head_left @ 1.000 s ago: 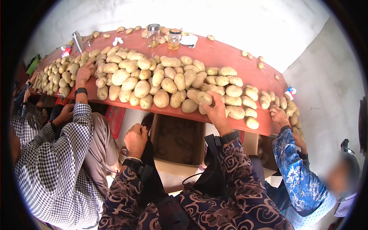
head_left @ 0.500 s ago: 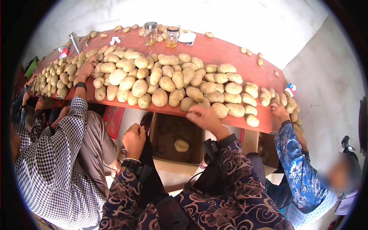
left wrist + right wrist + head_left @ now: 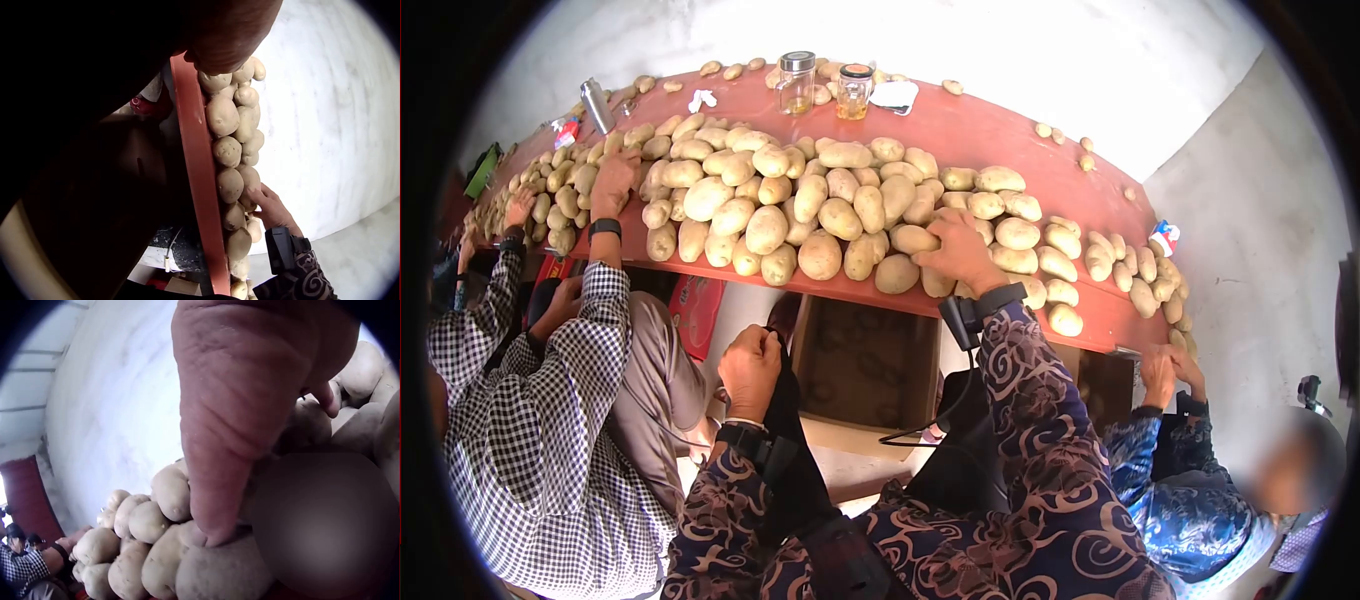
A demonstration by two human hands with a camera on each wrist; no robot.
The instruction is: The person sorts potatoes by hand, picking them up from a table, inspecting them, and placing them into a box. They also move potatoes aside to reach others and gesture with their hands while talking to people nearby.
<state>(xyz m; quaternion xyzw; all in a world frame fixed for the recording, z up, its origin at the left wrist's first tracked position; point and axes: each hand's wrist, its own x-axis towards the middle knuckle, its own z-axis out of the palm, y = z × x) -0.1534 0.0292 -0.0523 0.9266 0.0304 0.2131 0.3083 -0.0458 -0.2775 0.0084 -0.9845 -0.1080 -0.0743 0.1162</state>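
At the front of the potato pile, my right hand [image 3: 962, 255] bends its thumb and fingers round a potato [image 3: 910, 239] near the table edge. Close up in the right wrist view, the thumb [image 3: 215, 506] presses on a large potato [image 3: 219, 569], while the far fingers are mostly hidden. My left hand [image 3: 750, 370] is a curled fist over my knee, below the table edge, with nothing seen in it. Tan potatoes [image 3: 765, 230] lie heaped along the red table [image 3: 1000, 135].
Under the table edge, between my knees, stands an open cardboard box [image 3: 850, 435]. Two glass jars [image 3: 797, 85] and a steel flask [image 3: 597, 106] stand at the back. A person in checks [image 3: 550, 420] works at left; another in blue [image 3: 1190, 510] sits at right.
My right hand let go of a potato, which dropped into the box, then went back up to the pile and took hold of another. My left fist stayed put. The person at right drew their hand back.
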